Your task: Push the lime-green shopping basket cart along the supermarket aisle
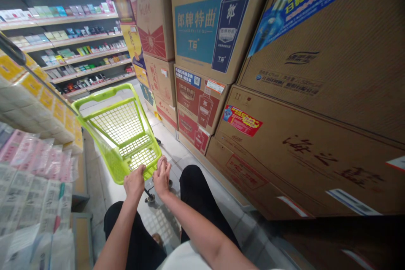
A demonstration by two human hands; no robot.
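A lime-green plastic shopping cart (118, 123) with a grid basket stands on the tiled floor just ahead of me, and nothing shows inside it. My left hand (134, 183) is closed on the near rim, toward its left part. A short way to the right, my right hand (162, 175) is wrapped round the near right corner of the same rim. Small dark wheels are visible below the basket. My dark-trousered legs are behind the cart, with both forearms reaching over them.
Stacked cardboard cartons (202, 25) line the right side closely. Packs of tissue paper (41, 156) are piled on the left, with yellow-and-white packs (34, 88) beyond. Shelves (60, 19) of small boxed goods stand across the far end. Tiled floor (98, 185) runs between.
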